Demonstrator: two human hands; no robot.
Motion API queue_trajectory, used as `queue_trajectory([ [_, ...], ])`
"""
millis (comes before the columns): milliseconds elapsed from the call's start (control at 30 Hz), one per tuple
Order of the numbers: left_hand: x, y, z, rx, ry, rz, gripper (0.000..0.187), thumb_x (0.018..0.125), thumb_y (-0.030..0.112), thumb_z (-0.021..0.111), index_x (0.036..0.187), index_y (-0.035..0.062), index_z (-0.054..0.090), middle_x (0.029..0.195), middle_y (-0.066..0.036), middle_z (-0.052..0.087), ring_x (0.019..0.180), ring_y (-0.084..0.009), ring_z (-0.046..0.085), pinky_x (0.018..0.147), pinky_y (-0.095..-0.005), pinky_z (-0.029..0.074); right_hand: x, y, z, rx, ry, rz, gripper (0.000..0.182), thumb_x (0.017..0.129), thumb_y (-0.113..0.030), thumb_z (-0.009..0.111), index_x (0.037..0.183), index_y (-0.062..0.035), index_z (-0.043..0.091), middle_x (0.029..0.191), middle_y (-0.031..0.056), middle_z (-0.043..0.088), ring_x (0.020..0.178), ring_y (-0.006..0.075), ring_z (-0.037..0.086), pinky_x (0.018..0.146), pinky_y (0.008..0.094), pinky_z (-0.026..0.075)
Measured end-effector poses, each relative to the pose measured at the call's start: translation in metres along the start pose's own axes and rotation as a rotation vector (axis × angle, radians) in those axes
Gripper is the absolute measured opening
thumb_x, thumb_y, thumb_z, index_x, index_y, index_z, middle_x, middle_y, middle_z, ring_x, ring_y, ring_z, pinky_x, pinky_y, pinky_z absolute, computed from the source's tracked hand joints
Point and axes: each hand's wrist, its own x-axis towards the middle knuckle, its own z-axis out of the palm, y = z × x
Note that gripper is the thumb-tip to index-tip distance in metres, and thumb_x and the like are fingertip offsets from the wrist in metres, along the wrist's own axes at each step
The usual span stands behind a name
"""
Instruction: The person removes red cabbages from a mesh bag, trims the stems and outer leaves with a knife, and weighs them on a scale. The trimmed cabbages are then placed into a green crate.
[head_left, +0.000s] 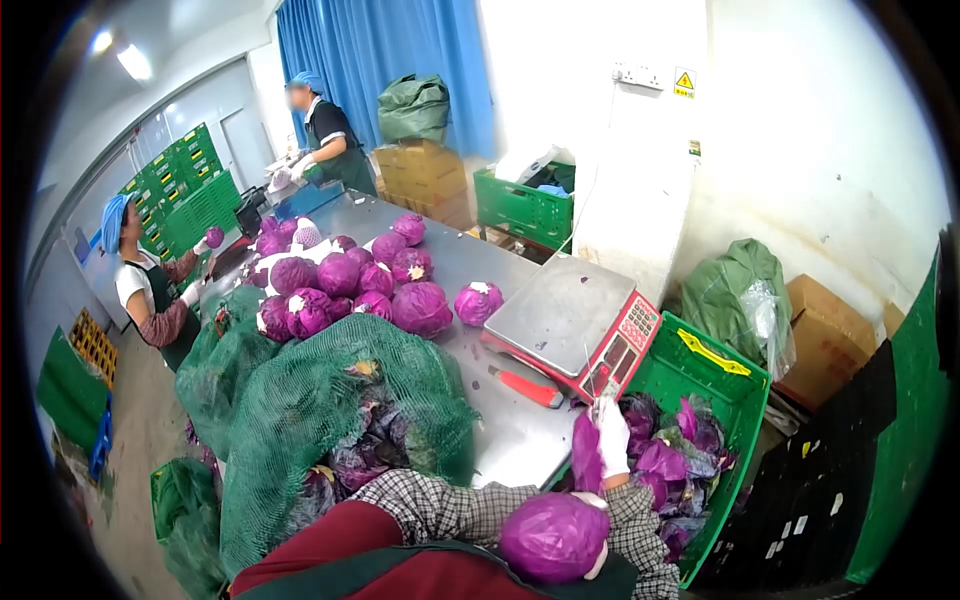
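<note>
A round red cabbage (pixel 553 537) is close against my body, with my left hand (pixel 597 562) gripping it from below and behind. Only a bit of that white glove shows past the cabbage; most of the hand is hidden. My right hand (pixel 612 437), also in a white glove, is closed at the left rim of the green crate, just below the scale. A loose purple cabbage leaf (pixel 587 452) hangs at its left side, apparently held by the fingers. Stripped leaves (pixel 665 460) fill part of the green crate (pixel 745 420). A red-handled tool (pixel 530 388) lies on the table.
A red weighing scale (pixel 570 310) stands on the metal table (pixel 500 430). Several red cabbages (pixel 340 275) are heaped beyond a green mesh sack (pixel 300 400) of cabbages. Two co-workers (pixel 335 135) in blue caps stand across the far end. Cartons (pixel 825 340) are at right.
</note>
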Motion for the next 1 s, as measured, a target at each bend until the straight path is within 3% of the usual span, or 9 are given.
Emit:
queue_trajectory([
  [100,0.003,-0.005,-0.008,-0.001,0.029,0.012,0.081,0.088,0.053,0.056,0.148,0.0106,0.02,0.146,-0.024,0.032,0.13,-0.042,0.04,0.1,-0.0589,0.041,0.033,-0.086,0.007,-0.603,-0.044,-0.207,0.013,0.086,-0.014,0.058,0.095,-0.0054,0.056,0.079,0.0144,0.06,0.071,0.0327,0.061,0.064,0.0387,0.05],
  [333,-0.044,-0.013,0.02,-0.126,0.417,0.421,0.081,0.085,0.058,0.056,0.147,0.0143,0.026,0.148,-0.02,0.031,0.133,-0.0403,0.036,0.101,-0.063,0.036,0.027,-0.115,-0.114,-0.421,0.164,-0.091,0.006,0.088,0.0,0.054,0.094,-0.0012,0.055,0.076,0.007,0.055,0.069,0.0109,0.053,0.06,0.027,0.044],
  [433,-0.065,0.008,0.048,-0.096,0.743,0.749,0.081,0.084,0.061,0.056,0.146,0.0159,0.029,0.149,-0.018,0.031,0.135,-0.0396,0.035,0.102,-0.0648,0.035,-0.017,-0.06,-0.179,-0.675,0.163,-0.064,0.019,0.086,-0.005,0.057,0.103,0.003,0.053,0.081,0.0204,0.058,0.074,0.0398,0.057,0.069,0.0403,0.048],
  [467,-0.067,0.021,0.057,-0.061,0.864,0.832,0.081,0.084,0.061,0.057,0.146,0.0165,0.03,0.149,-0.018,0.031,0.135,-0.0393,0.034,0.102,-0.0654,0.034,-0.039,-0.02,-0.194,-0.781,0.225,-0.255,0.029,0.085,-0.007,0.059,0.112,0.0031,0.053,0.085,0.0173,0.061,0.077,0.0318,0.06,0.071,0.0371,0.048],
  [500,-0.062,0.037,0.069,-0.009,1.022,0.897,0.08,0.085,0.061,0.055,0.147,0.0159,0.028,0.15,-0.017,0.03,0.136,-0.0392,0.033,0.104,-0.0649,0.032,-0.059,-0.049,-0.177,-0.536,0.192,0.198,0.026,0.085,-0.005,0.057,0.11,0.0025,0.054,0.094,0.0137,0.061,0.082,0.0235,0.056,0.078,0.0316,0.047],
  [600,-0.047,0.082,0.078,0.206,1.31,0.932,0.068,0.088,0.054,0.058,0.142,0.0186,0.037,0.146,-0.012,0.038,0.134,-0.0328,0.039,0.104,-0.0604,0.036,-0.105,-0.021,-0.145,-0.326,0.058,0.28,0.028,0.093,-0.018,0.061,0.116,-0.0034,0.056,0.078,-0.0033,0.048,0.07,0.006,0.045,0.055,0.0216,0.041],
  [733,-0.042,0.135,0.06,0.842,1.637,1.061,0.063,0.086,0.036,0.069,0.131,-0.002,0.045,0.124,-0.013,0.058,0.112,-0.0205,0.058,0.101,-0.0361,0.045,-0.121,0.04,-0.092,-0.211,-0.083,0.381,0.034,0.093,-0.014,0.06,0.125,-0.0078,0.054,0.073,-0.0061,0.052,0.049,0.0029,0.041,0.043,0.0185,0.034],
  [767,-0.053,0.15,0.049,0.99,1.594,1.063,0.065,0.085,0.034,0.072,0.13,-0.0031,0.044,0.122,-0.012,0.058,0.108,-0.0188,0.059,0.099,-0.0342,0.046,-0.113,-0.034,-0.063,-0.107,0.015,0.591,0.031,0.092,-0.01,0.06,0.121,-0.0016,0.053,0.091,0.0088,0.065,0.055,0.0123,0.055,0.05,0.0253,0.046],
  [1000,-0.072,0.251,0.01,2.245,2.16,0.615,0.1,0.068,0.041,0.082,0.141,-0.0033,0.03,0.14,-0.024,0.037,0.134,-0.037,0.032,0.113,-0.0429,0.027,-0.126,0.004,-0.037,-0.073,-0.285,0.267,0.035,0.093,-0.01,0.059,0.125,-0.003,0.051,0.082,0.0006,0.061,0.051,0.005,0.046,0.046,0.0201,0.04],
])
